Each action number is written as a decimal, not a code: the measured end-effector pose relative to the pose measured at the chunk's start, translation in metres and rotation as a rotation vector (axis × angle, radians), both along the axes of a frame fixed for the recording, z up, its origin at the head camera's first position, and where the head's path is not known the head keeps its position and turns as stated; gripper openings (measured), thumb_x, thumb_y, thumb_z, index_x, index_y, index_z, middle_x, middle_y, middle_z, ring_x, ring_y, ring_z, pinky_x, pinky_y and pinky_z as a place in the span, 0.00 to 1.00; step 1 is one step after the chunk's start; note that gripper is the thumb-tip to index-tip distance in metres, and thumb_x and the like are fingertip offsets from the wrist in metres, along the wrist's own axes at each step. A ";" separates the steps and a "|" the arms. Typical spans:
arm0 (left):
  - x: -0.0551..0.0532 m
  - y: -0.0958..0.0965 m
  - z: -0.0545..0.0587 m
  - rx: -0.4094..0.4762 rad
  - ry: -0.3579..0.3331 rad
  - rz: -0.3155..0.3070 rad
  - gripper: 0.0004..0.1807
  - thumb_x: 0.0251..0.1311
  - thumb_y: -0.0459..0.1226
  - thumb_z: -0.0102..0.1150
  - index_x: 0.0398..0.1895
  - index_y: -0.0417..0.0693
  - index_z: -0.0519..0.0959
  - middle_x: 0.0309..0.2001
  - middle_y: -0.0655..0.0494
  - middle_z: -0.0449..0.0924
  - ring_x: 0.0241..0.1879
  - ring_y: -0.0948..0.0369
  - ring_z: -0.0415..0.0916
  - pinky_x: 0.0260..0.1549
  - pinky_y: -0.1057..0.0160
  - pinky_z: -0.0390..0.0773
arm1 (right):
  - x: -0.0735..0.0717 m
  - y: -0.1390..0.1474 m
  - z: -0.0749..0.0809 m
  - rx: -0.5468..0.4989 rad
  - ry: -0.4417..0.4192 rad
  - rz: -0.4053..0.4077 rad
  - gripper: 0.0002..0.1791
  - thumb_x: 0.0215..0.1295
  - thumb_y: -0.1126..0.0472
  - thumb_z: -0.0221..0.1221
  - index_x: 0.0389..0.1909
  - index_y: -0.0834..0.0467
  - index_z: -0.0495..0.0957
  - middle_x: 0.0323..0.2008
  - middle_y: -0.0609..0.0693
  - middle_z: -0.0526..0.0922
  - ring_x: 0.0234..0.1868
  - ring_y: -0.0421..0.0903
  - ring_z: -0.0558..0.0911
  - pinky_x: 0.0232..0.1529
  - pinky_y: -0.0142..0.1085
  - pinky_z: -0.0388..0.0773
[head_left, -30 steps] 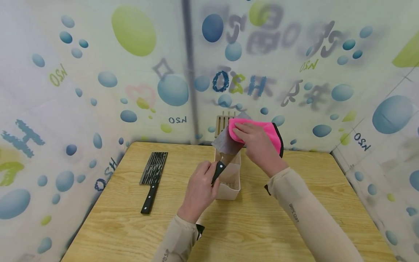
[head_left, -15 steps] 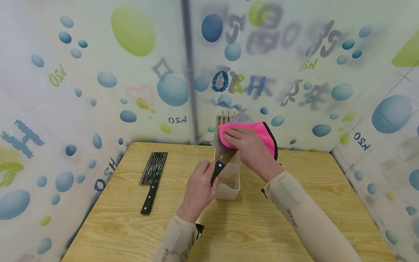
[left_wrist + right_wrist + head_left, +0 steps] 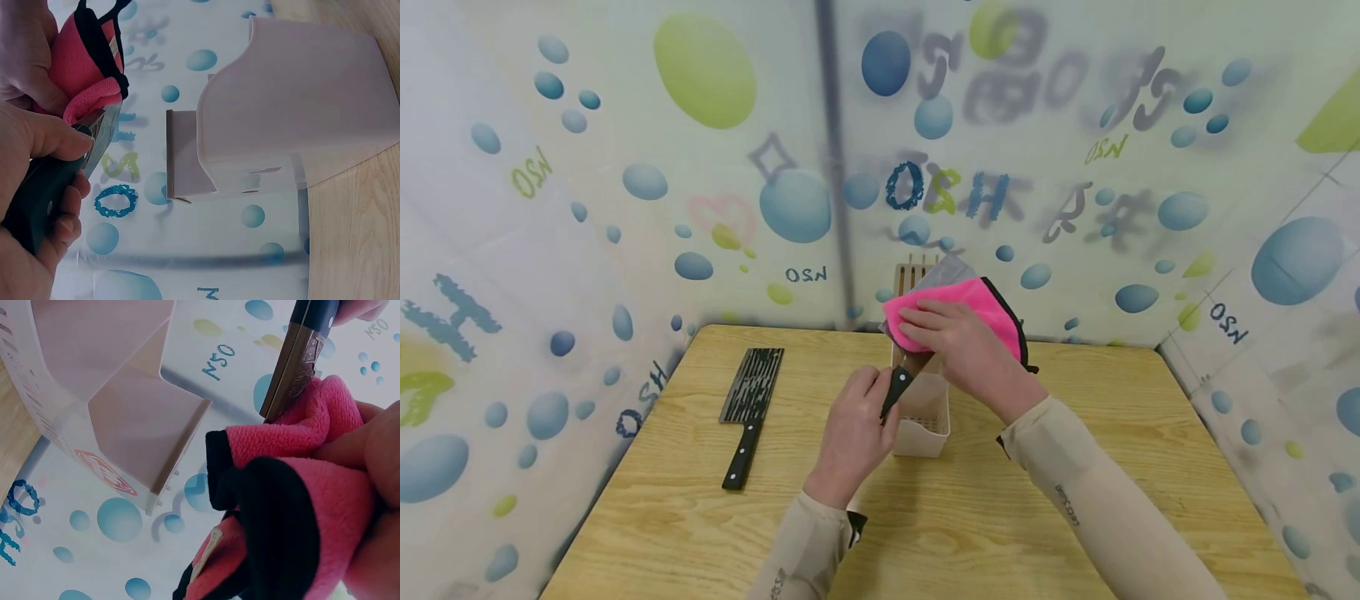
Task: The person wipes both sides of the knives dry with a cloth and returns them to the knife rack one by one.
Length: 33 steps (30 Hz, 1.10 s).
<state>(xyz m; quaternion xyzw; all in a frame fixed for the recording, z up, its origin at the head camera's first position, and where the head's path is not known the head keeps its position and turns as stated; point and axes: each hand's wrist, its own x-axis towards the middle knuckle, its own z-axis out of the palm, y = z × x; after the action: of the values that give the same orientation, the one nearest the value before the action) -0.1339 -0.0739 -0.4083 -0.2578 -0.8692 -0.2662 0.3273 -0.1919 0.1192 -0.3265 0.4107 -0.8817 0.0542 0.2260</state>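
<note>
My left hand (image 3: 850, 429) grips the black riveted handle (image 3: 896, 392) of a cleaver, its broad grey blade (image 3: 953, 270) slanting up and away to the right. Across that blade lies a pink cloth (image 3: 992, 308) with black edging, which covers most of the near face. My right hand (image 3: 958, 346) holds the cloth against the blade, fingers on top; in the right wrist view the cloth (image 3: 337, 506) is bunched between thumb and fingers, close to the cleaver's bolster (image 3: 297, 365). Below the blade stands a pale plastic knife holder (image 3: 920, 437), partly hidden by the cleaver and the hands.
A second cleaver (image 3: 752, 408), with a dark streaked blade and black handle, lies flat on the left of the wooden table (image 3: 655, 500). Patterned sheeting (image 3: 1045, 142) with blue bubbles rises behind the table and at both sides. The holder's slotted back (image 3: 907, 277) stands near it.
My right hand and the pink cloth have slid down the blade, leftward toward the handle, baring more of the blade's far end. My left hand and the cleaver have barely moved.
</note>
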 end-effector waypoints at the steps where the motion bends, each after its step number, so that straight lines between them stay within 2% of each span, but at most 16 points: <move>1: 0.000 0.000 0.000 0.001 -0.005 0.001 0.13 0.59 0.27 0.66 0.48 0.34 0.83 0.36 0.50 0.74 0.34 0.58 0.72 0.33 0.61 0.79 | 0.000 0.000 0.000 -0.004 -0.004 0.005 0.31 0.58 0.82 0.62 0.62 0.57 0.82 0.64 0.52 0.82 0.68 0.54 0.77 0.69 0.50 0.71; 9: -0.001 -0.001 0.000 0.011 -0.005 0.000 0.12 0.60 0.26 0.65 0.48 0.34 0.83 0.35 0.50 0.73 0.32 0.59 0.70 0.31 0.62 0.77 | 0.003 0.006 -0.006 -0.034 -0.010 0.026 0.35 0.55 0.83 0.62 0.64 0.59 0.81 0.65 0.53 0.81 0.70 0.55 0.75 0.69 0.51 0.70; 13: -0.001 -0.001 0.001 0.023 0.001 0.000 0.11 0.61 0.26 0.64 0.47 0.35 0.82 0.35 0.50 0.74 0.33 0.58 0.71 0.31 0.62 0.78 | 0.004 0.010 -0.010 -0.060 -0.003 0.017 0.32 0.58 0.81 0.62 0.65 0.59 0.80 0.65 0.53 0.80 0.69 0.55 0.76 0.70 0.51 0.70; 18: -0.001 -0.001 0.002 0.028 0.010 0.006 0.13 0.60 0.26 0.65 0.48 0.34 0.82 0.36 0.50 0.75 0.34 0.57 0.73 0.34 0.60 0.81 | 0.003 0.014 -0.017 -0.133 0.004 -0.004 0.31 0.61 0.80 0.61 0.66 0.60 0.79 0.65 0.56 0.80 0.69 0.57 0.76 0.69 0.51 0.71; 23: -0.001 -0.001 0.003 0.035 0.012 0.009 0.13 0.60 0.27 0.65 0.48 0.34 0.82 0.36 0.49 0.75 0.35 0.56 0.73 0.35 0.60 0.81 | 0.001 0.016 -0.024 -0.214 0.034 -0.013 0.29 0.61 0.81 0.61 0.64 0.63 0.80 0.64 0.59 0.80 0.68 0.58 0.76 0.68 0.51 0.72; 33: -0.001 -0.001 0.003 0.061 0.024 -0.004 0.13 0.59 0.27 0.65 0.48 0.34 0.82 0.35 0.50 0.74 0.33 0.57 0.72 0.33 0.60 0.80 | -0.012 0.024 -0.031 -0.337 0.098 -0.050 0.28 0.58 0.81 0.61 0.61 0.66 0.81 0.63 0.62 0.80 0.66 0.62 0.78 0.66 0.54 0.74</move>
<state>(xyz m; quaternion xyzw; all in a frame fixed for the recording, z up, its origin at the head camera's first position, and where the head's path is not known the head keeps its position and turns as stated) -0.1347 -0.0747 -0.4054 -0.2527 -0.8562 -0.2899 0.3450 -0.2034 0.1431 -0.3571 0.3470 -0.8579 0.1756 0.3359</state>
